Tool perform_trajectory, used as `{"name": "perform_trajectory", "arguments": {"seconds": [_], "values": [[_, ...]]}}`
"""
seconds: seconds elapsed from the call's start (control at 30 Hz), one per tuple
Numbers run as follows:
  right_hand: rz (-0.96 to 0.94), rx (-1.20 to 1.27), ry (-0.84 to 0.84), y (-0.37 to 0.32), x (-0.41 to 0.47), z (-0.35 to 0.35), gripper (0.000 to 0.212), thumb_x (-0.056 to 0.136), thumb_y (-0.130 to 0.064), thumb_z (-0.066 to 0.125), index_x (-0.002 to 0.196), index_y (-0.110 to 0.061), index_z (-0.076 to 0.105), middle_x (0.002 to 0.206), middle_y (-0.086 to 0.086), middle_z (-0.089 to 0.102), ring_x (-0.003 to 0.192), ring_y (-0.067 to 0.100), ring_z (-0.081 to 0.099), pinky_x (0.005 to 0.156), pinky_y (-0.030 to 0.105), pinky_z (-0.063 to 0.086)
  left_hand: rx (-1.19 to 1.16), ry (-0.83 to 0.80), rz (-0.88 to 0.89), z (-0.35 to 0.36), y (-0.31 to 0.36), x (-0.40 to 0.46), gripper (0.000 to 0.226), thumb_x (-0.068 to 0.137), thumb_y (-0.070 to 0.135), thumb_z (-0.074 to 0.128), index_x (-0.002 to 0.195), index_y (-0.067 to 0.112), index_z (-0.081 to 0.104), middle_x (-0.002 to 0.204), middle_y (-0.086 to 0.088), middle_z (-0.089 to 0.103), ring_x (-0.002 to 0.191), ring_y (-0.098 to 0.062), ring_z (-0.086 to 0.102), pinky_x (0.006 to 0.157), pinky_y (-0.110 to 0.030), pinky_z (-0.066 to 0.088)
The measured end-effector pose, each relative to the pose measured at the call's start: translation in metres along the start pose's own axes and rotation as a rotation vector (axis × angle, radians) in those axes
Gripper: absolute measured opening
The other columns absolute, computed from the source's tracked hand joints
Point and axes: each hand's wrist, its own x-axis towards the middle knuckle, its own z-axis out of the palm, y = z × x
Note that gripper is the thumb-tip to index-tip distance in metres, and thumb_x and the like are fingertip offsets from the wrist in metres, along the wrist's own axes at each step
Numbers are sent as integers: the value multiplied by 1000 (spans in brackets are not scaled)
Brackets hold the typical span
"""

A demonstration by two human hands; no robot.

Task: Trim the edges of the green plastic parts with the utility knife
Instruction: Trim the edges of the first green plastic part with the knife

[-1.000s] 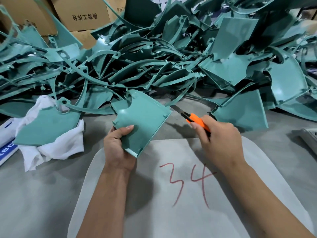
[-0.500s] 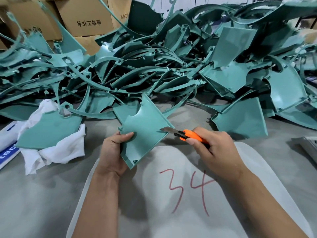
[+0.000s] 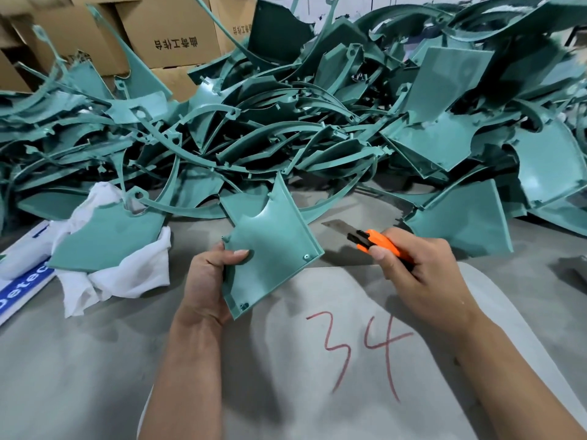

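Nearest me lies one pale mat marked 34 in red. Above it my left hand grips one green plastic panel by its left edge, thumb on its face, held tilted over the mat. My right hand clasps one orange utility knife, blade out, just beside the panel, not touching. I judge a trimming pass comes next: blade to the right rim. Beyond: one white cloth, an uncountable pile of green parts, several cardboard boxes.
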Motion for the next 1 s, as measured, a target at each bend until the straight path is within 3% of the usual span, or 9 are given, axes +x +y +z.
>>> {"name": "perform_trajectory", "arguments": {"seconds": [0.1,0.17,0.27,0.37,0.53,0.7,0.83,1.0], "values": [[-53,86,-50,-6,0,8,32,105,-46,55,78,-28,54,61,-5,43,53,16,43,49,32,33,22,-2,41,-5,3,-3,36,63,1,55,82,14,83,87,-12,78,69,-28,76,54,-34,60],[-57,68,-86,-7,1,13,36,105,-45,55,78,-21,58,61,-6,46,53,16,44,49,33,35,56,-11,63,-9,5,-7,37,62,2,53,80,15,83,83,-11,78,65,-27,75,52,-32,59],[-76,77,-50,-7,2,11,37,106,-45,54,77,-21,55,60,-7,43,53,15,43,49,32,34,70,-59,92,-13,8,-12,42,58,6,51,81,17,84,78,-7,77,63,-24,75,53,-32,60],[-122,108,-46,-12,1,9,39,108,-47,52,79,-21,56,61,-8,41,53,14,42,49,29,32,76,-113,73,-10,7,-12,42,50,12,63,86,15,84,84,-9,78,69,-26,76,60,-35,62],[-110,95,-148,-15,0,13,39,106,-48,54,79,-21,57,61,-9,48,53,15,47,48,38,38,44,-53,12,-7,-4,-2,27,77,11,64,97,10,82,98,-15,78,81,-29,77,67,-40,63],[-106,100,-175,-13,-1,10,36,105,-44,57,81,-17,62,62,-6,49,54,18,49,49,39,39,103,-135,125,-6,-1,6,28,89,12,60,109,16,79,109,-12,77,90,-23,77,72,-36,63],[-109,101,-181,-15,-2,10,37,104,-44,58,78,-17,60,60,-8,44,53,17,46,49,37,36,82,-188,214,-11,-1,10,29,94,12,58,117,15,74,114,-11,76,95,-22,76,77,-35,62],[-129,68,-203,-18,-2,10,36,104,-45,57,79,-20,62,59,-8,48,52,16,49,49,36,38,95,-251,200,-13,1,8,33,90,15,64,123,14,71,116,-12,75,97,-25,76,78,-38,62]]}}
